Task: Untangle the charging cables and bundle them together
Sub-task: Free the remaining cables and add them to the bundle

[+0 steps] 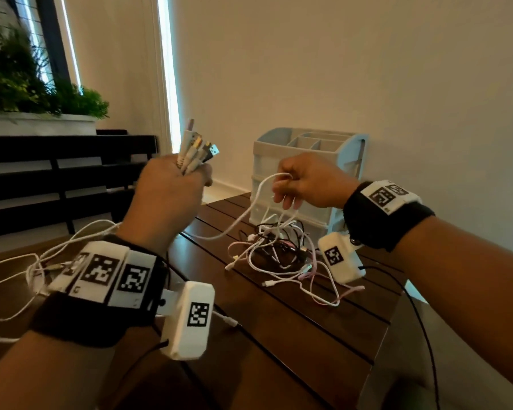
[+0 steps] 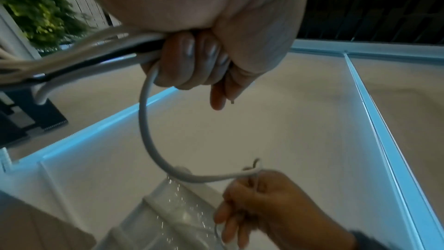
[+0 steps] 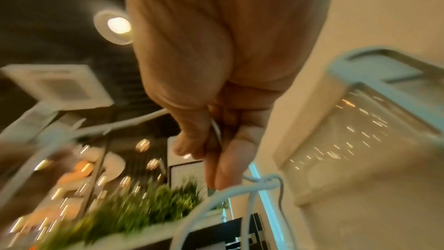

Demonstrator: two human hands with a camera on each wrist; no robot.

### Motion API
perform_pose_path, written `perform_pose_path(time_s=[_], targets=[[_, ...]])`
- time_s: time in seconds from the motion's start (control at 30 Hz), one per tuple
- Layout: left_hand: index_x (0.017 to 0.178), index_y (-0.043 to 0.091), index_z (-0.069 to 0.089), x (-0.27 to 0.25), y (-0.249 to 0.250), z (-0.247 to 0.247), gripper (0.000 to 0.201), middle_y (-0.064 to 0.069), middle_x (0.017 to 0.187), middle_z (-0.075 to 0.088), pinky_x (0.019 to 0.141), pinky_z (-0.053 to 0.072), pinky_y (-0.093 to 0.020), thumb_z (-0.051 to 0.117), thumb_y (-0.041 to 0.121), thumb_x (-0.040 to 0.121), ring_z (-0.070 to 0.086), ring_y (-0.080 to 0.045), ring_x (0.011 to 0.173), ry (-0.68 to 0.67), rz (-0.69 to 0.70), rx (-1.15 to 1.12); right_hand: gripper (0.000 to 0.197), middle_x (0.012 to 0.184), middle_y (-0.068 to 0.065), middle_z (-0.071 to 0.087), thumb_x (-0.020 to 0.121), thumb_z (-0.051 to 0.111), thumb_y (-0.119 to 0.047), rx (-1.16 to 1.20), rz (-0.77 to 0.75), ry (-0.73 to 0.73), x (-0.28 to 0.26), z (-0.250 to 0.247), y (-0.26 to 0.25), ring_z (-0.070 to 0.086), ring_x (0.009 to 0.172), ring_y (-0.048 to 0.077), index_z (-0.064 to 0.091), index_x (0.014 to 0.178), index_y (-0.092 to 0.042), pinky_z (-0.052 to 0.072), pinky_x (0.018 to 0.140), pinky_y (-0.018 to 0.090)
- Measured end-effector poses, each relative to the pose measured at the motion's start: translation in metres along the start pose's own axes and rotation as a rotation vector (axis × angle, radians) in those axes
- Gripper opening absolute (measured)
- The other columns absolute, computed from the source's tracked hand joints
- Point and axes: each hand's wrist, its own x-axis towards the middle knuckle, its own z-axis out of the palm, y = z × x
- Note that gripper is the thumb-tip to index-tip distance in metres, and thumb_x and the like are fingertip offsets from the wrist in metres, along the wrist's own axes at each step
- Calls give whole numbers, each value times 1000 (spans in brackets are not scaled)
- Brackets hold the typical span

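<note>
Writing: none legible; left hand (image 1: 172, 184) fingers clench cable ends (image 1: 194, 150), right hand (image 1: 305, 182) pinches white cable (image 1: 251, 208).

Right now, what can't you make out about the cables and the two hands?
- Head view: the left hand hides how many cables it grips.
- Head view: the tangled pile overlaps too much to count or trace.
- Head view: cables trailing left are cut off by the edge.
- Right wrist view: motion blur hides where the white cable in the right hand leads.
</note>
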Motion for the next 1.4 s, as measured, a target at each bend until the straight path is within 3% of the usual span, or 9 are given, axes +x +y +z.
perform_pose_path(time_s=[0.07, 0.17, 0.37, 0.63, 0.83, 1.03, 1.17, 1.27, 1.4], targets=[[77, 15, 69, -9, 1, 14, 20, -6, 71, 63, 56, 44, -28, 64, 30, 89, 55, -20, 61, -65, -5, 14, 13, 81, 2, 69, 96, 50, -12, -358, -56, -80, 1, 7, -15, 63, 59, 6, 60, 88, -10, 48, 55, 21], [80, 14, 71, -26, 3, 29, 30, -3, 71, 65, 54, 45, -24, 68, 44, 84, 57, -11, 61, -171, 8, 24, 21, 96, 7, 64, 92, 45, -7, -651, -197, -140, 4, 26, -32, 60, 82, 22, 61, 106, -6, 46, 72, 29], [66, 29, 59, -28, -4, 35, 23, 11, 58, 55, 40, 33, -7, 78, 23, 77, 53, 3, 46, -189, 24, 75, 10, 74, -7, 54, 92, 48, -10, -368, -143, -112, 9, 26, -34, 49, 66, 6, 57, 95, -7, 35, 66, 25], [77, 12, 65, -14, -4, 18, 13, 0, 58, 52, 46, 30, -24, 70, 21, 84, 46, -12, 50, -148, 13, 318, 10, 71, -3, 60, 94, 58, -22, -310, 37, -244, 8, 14, -7, 55, 57, 9, 58, 86, -16, 46, 56, 26], [67, 11, 64, 5, 2, -20, 18, -7, 61, 57, 48, 34, -26, 72, 18, 82, 54, -21, 56, 8, 72, 391, 13, 74, -1, 60, 92, 60, -23, -397, 154, 141, 17, -15, 34, 56, 67, 18, 59, 86, -12, 38, 67, 28], [86, 10, 58, 11, -14, -26, 7, -7, 76, 54, 66, 39, -32, 63, 8, 81, 58, -34, 81, 97, 22, 582, 22, 72, 10, 67, 93, 60, -19, 313, 131, 108, 1, -15, 15, 58, 52, 14, 62, 100, 2, 45, 46, 21], [94, 14, 59, 4, 2, -17, 8, 2, 77, 53, 68, 38, -28, 58, 11, 87, 50, -19, 73, 92, 123, 421, 19, 65, -3, 62, 93, 60, -32, -33, 35, 92, 6, -9, -9, 51, 42, 2, 69, 96, -15, 40, 46, 15], [85, 19, 61, -10, 22, -5, 5, 9, 69, 54, 49, 36, -6, 62, 20, 90, 53, -1, 57, 61, 188, 211, 20, 64, -10, 61, 92, 61, -35, -299, -32, -32, 9, 6, -28, 52, 50, -3, 71, 101, -21, 36, 55, 11], [73, 25, 60, -23, 18, 17, 17, 8, 64, 54, 39, 33, -7, 67, 27, 89, 50, 2, 48, -78, 95, 91, 16, 65, -4, 63, 92, 63, -27, -151, -89, -42, 8, 15, -49, 48, 39, -6, 71, 95, -13, 36, 46, 5]])
